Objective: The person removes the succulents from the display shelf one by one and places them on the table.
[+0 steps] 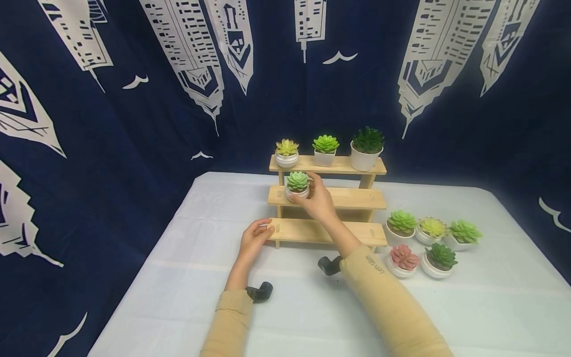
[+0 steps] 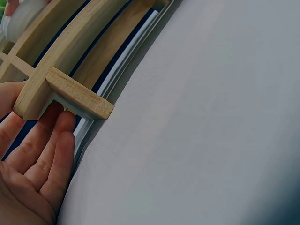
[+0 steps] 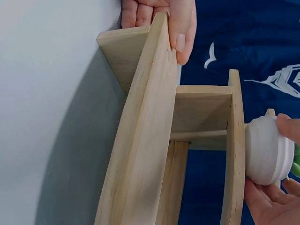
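Observation:
A three-step wooden plant stand [image 1: 330,232] stands on the table. My left hand [image 1: 256,238] grips the left end of its lowest step, thumb on top and fingers beneath, as the left wrist view [image 2: 37,159] shows from close by. My right hand [image 1: 320,199] holds a light green succulent in a white round pot [image 1: 297,184] at the left end of the middle step. In the right wrist view the white pot [image 3: 267,150] sits right against the step's surface, between thumb and fingers.
On the top step stand a yellowish succulent [image 1: 287,152], a bright green one [image 1: 325,149] and a dark green plant [image 1: 367,148]. Several more potted succulents, among them a pink one [image 1: 403,260], stand on the white table [image 1: 178,277] to the stand's right. A dark printed cloth [image 1: 267,114] hangs behind.

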`<state>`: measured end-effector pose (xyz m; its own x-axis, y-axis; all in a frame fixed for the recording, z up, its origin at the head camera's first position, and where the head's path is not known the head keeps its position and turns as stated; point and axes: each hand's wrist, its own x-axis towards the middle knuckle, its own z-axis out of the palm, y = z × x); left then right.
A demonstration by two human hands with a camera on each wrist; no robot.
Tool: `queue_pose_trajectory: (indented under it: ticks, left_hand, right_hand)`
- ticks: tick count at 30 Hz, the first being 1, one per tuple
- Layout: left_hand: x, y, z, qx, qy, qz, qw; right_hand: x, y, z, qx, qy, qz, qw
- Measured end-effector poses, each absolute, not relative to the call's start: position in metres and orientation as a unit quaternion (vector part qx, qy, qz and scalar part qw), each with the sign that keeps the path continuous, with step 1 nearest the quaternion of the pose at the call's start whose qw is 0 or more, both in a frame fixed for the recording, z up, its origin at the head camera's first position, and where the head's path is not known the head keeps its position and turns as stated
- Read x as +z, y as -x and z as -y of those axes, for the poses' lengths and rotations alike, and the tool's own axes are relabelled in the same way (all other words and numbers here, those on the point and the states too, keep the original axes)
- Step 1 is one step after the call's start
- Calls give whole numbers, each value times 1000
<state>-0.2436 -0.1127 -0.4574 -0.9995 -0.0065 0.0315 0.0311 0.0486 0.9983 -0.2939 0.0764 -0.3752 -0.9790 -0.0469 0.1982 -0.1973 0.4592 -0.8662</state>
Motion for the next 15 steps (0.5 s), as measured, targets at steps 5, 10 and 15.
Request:
queue_pose_trajectory:
  ticks: [5,10,15]
  left_hand:
    - [-463,248,113,-687,8,727,11]
    - [-481,259,115,-692,7,721,11]
    - [-488,263,115,-690,1,723,25]
  right_hand:
    - [-375,292,-80,514,-82,850,77]
    - [-373,288,-86,518,-86,846,89]
    - [-367,283,-94,530,-92,837,101]
